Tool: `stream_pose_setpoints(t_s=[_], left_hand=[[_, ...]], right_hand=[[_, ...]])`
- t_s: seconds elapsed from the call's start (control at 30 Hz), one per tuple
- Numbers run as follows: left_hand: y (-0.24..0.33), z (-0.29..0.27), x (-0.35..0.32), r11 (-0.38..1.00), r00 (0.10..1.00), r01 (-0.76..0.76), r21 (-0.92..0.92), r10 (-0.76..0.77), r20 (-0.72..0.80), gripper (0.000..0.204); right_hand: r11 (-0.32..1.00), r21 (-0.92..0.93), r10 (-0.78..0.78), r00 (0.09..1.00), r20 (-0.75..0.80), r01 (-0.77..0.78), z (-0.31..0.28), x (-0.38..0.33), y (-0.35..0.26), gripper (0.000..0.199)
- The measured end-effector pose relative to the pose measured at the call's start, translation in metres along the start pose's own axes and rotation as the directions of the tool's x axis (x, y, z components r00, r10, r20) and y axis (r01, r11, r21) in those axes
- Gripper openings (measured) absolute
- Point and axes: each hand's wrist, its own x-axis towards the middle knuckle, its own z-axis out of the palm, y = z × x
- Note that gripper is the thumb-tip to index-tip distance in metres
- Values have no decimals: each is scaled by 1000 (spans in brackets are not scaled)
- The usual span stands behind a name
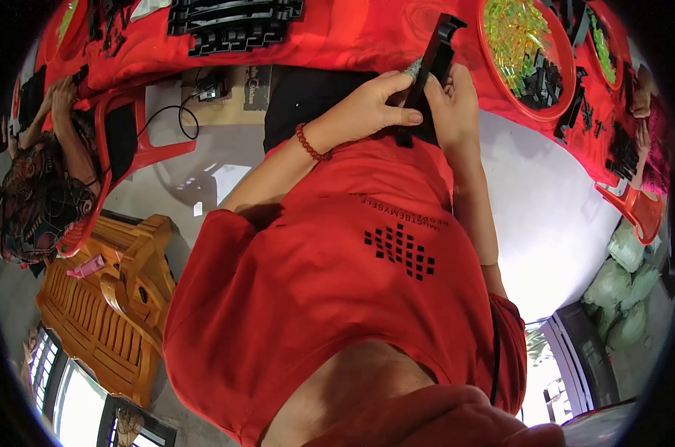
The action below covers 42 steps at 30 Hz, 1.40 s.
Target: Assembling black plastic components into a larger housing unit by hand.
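A long black plastic strip (436, 54) with a hooked upper end stands tilted between my hands, over my lap at the table's front edge. My left hand (375, 104) grips its lower part, thumb on the near side; a red bead bracelet circles that wrist. My right hand (455, 104) is closed against the strip's right side, its fingers curled and partly hidden, so I cannot make out any small piece in them. A red basin (568, 93) just right of my hands holds yellow-green clear pieces (512, 30) and black pieces (540, 80).
Black slotted parts (233, 26) lie side by side on the red-covered table (352, 33). Another basin with green pieces (600, 48) is at the far right. Co-workers' hands show at the left (63, 97) and right (641, 104). A red chair (159, 154) stands at my left.
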Motion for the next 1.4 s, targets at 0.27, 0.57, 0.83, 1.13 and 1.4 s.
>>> stream_pose_setpoints(t_s=[0.27, 0.57, 0.83, 1.13, 1.4], left_hand=[[29, 9, 2, 895, 994, 40, -445, -83, -77, 57], [34, 6, 17, 823, 930, 26, -568, -227, -288, 25], [32, 7, 42, 973, 845, 17, 231, 110, -524, 28], [48, -2, 76, 944, 866, 45, 326, 126, -484, 36], [40, -8, 97, 944, 894, 34, 327, 117, -432, 34]], right_hand=[[956, 293, 1, 999, -32, 8, 6, -5, -32, 43], [934, -256, -267, 963, -29, 251, 16, 2, -30, 42], [893, -312, -380, 915, -136, 324, 27, 21, -33, 36], [857, -435, -382, 906, -181, 275, 21, 42, -41, 39], [917, -365, -266, 931, -250, 164, 20, 54, -39, 42]])
